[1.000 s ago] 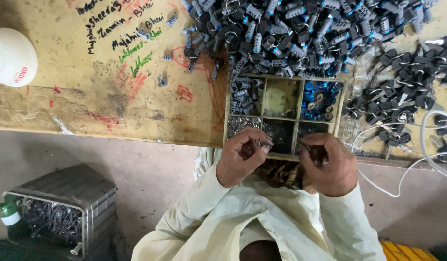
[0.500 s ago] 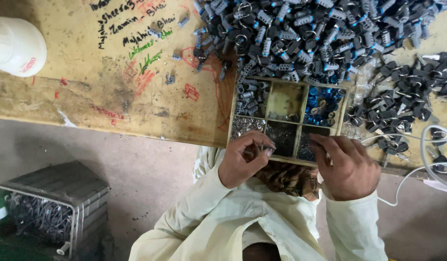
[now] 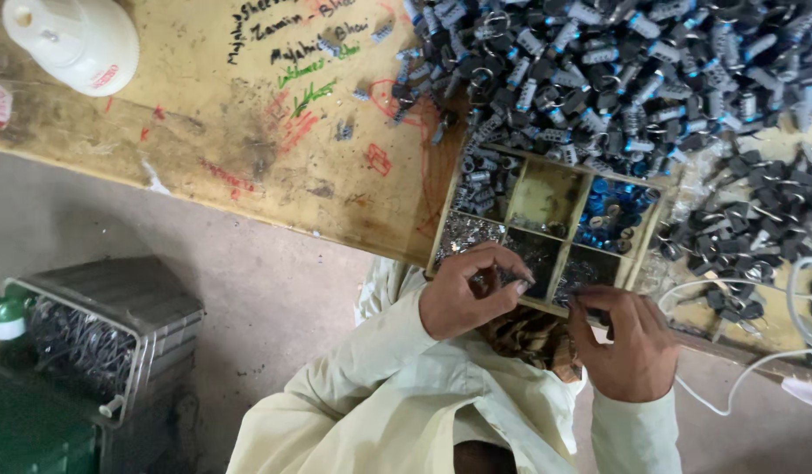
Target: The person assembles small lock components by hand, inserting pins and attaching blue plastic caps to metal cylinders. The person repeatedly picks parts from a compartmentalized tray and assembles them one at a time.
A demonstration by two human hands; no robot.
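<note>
A divided wooden tray (image 3: 635,182) of small metal and blue parts sits at the bench (image 3: 204,149) edge. The left hand (image 3: 466,292) pinches a small part over the tray's near row. Beside it, the right hand (image 3: 630,341) fingers the tray's near rim; its grip cannot be told.

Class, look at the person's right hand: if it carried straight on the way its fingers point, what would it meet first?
The right hand points up and left at the divided wooden tray. It would probably first meet the near compartment of small metal parts, though depth is unclear.
</note>
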